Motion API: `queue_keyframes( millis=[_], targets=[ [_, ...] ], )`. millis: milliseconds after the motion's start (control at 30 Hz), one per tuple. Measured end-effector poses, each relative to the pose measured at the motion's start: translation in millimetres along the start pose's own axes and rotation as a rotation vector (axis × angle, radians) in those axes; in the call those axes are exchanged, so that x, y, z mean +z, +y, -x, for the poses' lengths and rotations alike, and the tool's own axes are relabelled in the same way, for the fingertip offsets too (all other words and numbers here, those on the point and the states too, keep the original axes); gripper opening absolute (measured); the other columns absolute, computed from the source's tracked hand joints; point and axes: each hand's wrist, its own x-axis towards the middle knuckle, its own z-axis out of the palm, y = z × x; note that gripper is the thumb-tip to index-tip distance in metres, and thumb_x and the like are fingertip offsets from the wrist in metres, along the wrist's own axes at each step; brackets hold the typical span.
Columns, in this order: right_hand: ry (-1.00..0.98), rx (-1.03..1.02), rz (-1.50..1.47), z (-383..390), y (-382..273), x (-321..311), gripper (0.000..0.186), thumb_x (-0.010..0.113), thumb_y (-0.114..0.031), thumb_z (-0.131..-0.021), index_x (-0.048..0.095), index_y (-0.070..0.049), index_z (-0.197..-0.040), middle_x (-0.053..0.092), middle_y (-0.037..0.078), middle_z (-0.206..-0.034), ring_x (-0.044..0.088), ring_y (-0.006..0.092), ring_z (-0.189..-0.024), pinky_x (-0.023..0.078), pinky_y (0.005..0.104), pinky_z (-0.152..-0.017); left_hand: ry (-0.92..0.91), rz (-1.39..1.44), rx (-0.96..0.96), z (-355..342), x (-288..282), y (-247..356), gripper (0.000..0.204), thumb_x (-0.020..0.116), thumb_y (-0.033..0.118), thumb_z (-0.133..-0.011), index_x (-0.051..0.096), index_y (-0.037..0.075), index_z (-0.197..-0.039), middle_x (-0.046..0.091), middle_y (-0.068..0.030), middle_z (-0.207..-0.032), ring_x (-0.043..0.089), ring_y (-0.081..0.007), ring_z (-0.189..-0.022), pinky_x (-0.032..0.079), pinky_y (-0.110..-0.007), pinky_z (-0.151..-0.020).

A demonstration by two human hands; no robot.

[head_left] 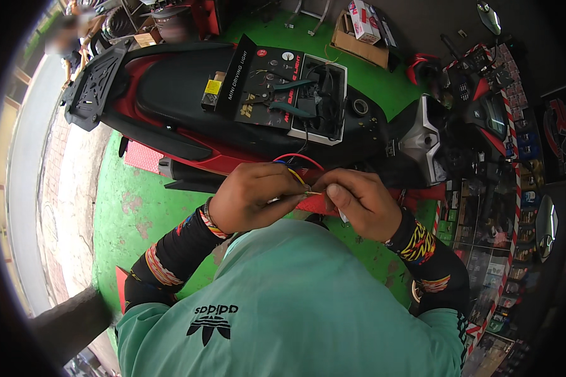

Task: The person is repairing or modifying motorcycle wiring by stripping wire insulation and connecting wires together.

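Your left hand (pixel 255 196) and right hand (pixel 361 204) both pinch thin wires (pixel 297 176), red and yellow among them, between their fingertips, just on your side of the motorbike (pixel 223 162). On the motorbike's black seat (pixel 173 88), teal-handled pliers (pixel 294 111) lie across an open box (pixel 342 119).

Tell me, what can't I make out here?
Head view: wires, ends partly hidden by the left-hand grip and right-hand grip.
Head view: pale item, mostly covered by the right-hand grip.
Head view: black parts in the box, partly covered by pliers.
Head view: packets at right, too small to identify.
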Motion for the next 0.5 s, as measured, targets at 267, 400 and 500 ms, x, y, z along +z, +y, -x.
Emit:
queue_keyframes(
  millis=[267, 400, 500],
  targets=[
    [0.146, -0.717, 0.868, -6, -2, -14, 0.03, 0.078, -0.018, -0.074, 0.068, -0.006, -0.099, 0.062, 0.004, -0.084, 0.058, 0.0203, -0.071, 0.048, 0.0321, -0.057, -0.094, 0.19, -0.184, -4, -3, 9, 0.009, 0.074, 0.002, -0.084, 0.071, 0.0, -0.092, 0.068, -0.0117, -0.08, 0.066, -0.0264, -0.068, 0.053, -0.036, -0.061],
    [0.101, -0.766, 0.901, -11, -8, -12, 0.025, 0.079, -0.015, -0.07, 0.068, -0.006, -0.091, 0.062, 0.003, -0.084, 0.057, 0.0198, -0.072, 0.047, 0.031, -0.058, -0.131, 0.224, -0.246, -6, -7, 9, 0.01, 0.075, 0.002, -0.084, 0.071, 0.0, -0.093, 0.068, -0.0117, -0.08, 0.066, -0.027, -0.068, 0.053, -0.036, -0.061],
    [0.067, -0.555, 0.637, -12, -3, -4, 0.013, 0.071, -0.009, -0.078, 0.067, -0.004, -0.089, 0.061, 0.004, -0.081, 0.057, 0.021, -0.071, 0.047, 0.0295, -0.059, -0.12, 0.193, -0.209, -7, -5, 10, 0.011, 0.076, 0.003, -0.082, 0.071, 0.001, -0.092, 0.067, -0.0114, -0.08, 0.066, -0.0263, -0.068, 0.052, -0.036, -0.06]
  ],
)
